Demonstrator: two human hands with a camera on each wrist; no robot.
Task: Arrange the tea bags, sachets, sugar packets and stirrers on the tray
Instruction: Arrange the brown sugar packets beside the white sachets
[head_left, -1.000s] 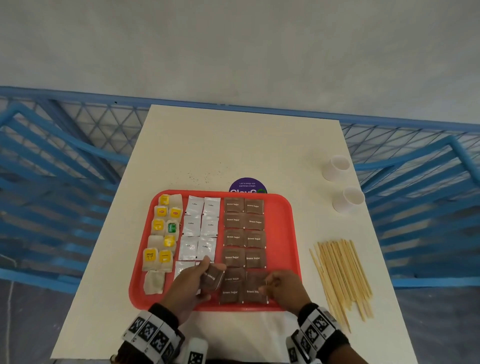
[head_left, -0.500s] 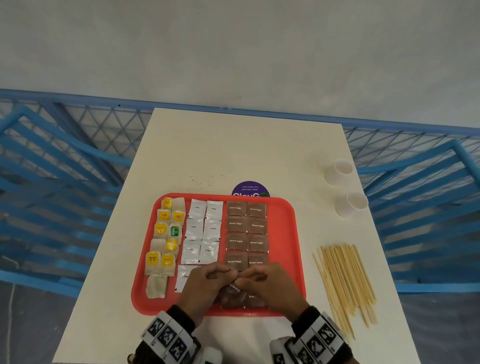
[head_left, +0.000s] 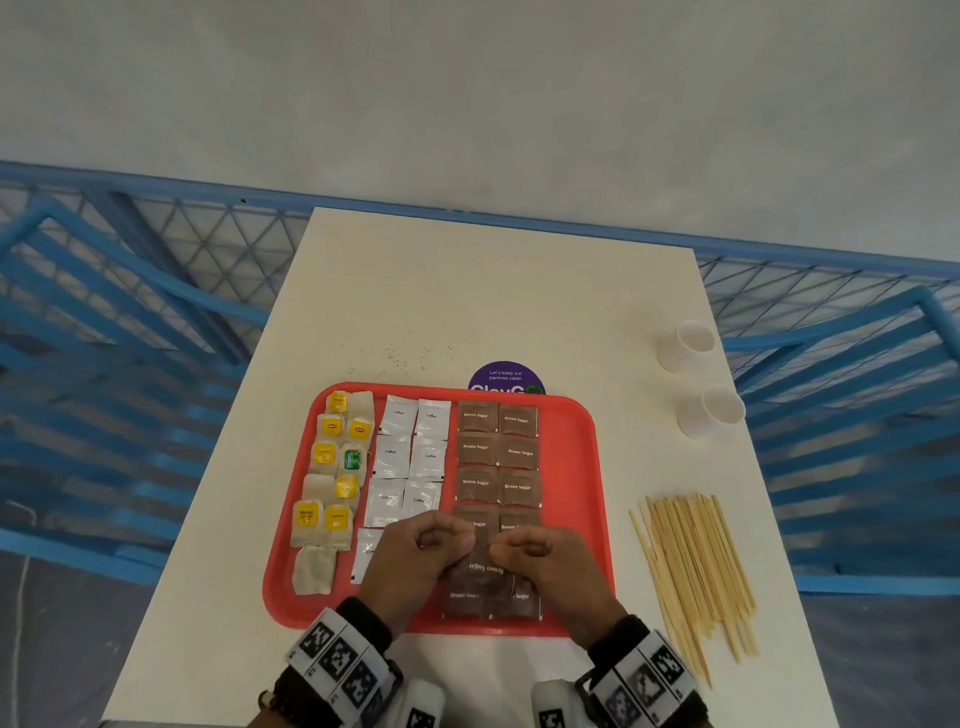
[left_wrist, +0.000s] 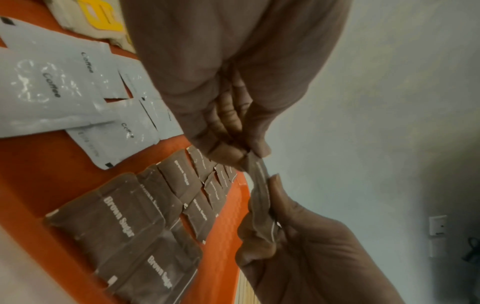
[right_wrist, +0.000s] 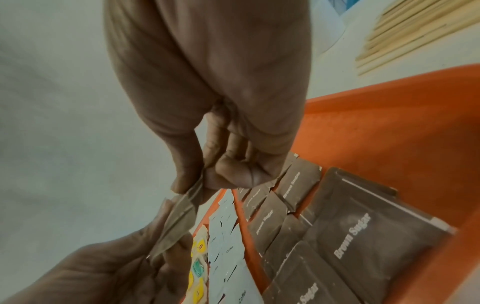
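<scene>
A red tray (head_left: 574, 467) holds a column of tea bags (head_left: 332, 467), white coffee sachets (head_left: 410, 457) and two columns of brown sugar packets (head_left: 498, 452). Over the tray's near part, both hands hold one brown sugar packet (head_left: 485, 567) between them. My left hand (head_left: 457, 540) pinches its left edge, and my right hand (head_left: 501, 545) pinches its right edge. The left wrist view shows this packet (left_wrist: 259, 191) edge-on, lifted off the tray; the right wrist view shows the packet (right_wrist: 179, 222) the same way. Wooden stirrers (head_left: 696, 561) lie on the table, right of the tray.
Two white paper cups (head_left: 688, 345) (head_left: 714, 413) stand near the table's right edge. A purple sticker (head_left: 506, 376) shows behind the tray. Blue metal railing (head_left: 130, 312) surrounds the white table (head_left: 493, 291). The tray's right strip (head_left: 571, 519) is bare.
One second ago my left hand alone held the packet while my right hand touched packets on the tray. The hands have come together and both now pinch it.
</scene>
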